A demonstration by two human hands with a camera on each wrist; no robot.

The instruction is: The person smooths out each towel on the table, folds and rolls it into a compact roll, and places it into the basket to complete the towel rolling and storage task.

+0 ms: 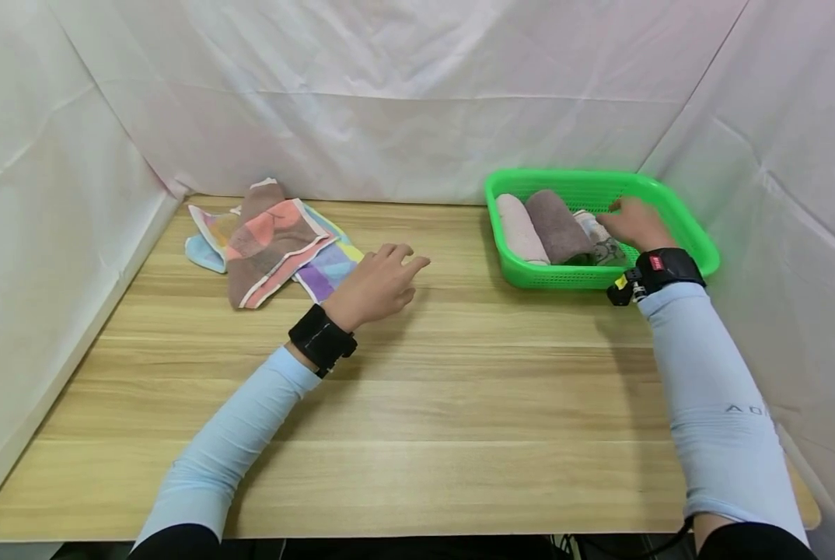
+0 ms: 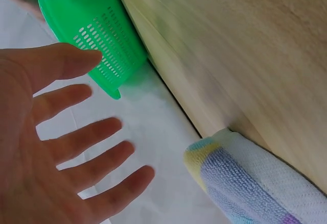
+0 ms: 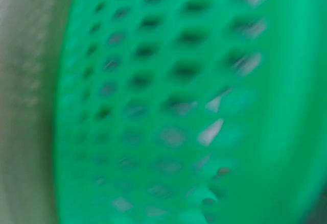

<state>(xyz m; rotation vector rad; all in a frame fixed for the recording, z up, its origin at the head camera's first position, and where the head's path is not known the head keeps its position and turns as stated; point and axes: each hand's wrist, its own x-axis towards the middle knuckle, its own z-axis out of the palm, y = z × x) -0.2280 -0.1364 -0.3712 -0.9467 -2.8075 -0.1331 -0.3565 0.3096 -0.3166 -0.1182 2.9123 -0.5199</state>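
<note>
My left hand (image 1: 379,288) hovers over the table with fingers spread and nothing in them, just right of a loose pile of towels. Topmost in that pile is a pink and brown checked towel (image 1: 267,247); under it shows a purple, yellow and blue towel (image 1: 323,274). In the left wrist view, a towel's edge (image 2: 240,178) appears beyond the fingers. My right hand (image 1: 637,223) reaches inside the green basket (image 1: 690,233), its fingertips right at a rolled patterned towel (image 1: 599,239); I cannot tell whether they grip it. The right wrist view shows only blurred basket wall.
Beside the patterned roll in the basket lie a mauve rolled towel (image 1: 559,225) and a pale pink rolled towel (image 1: 520,229). The wooden table (image 1: 459,420) is bounded by white cloth walls (image 1: 389,148) at the back and both sides.
</note>
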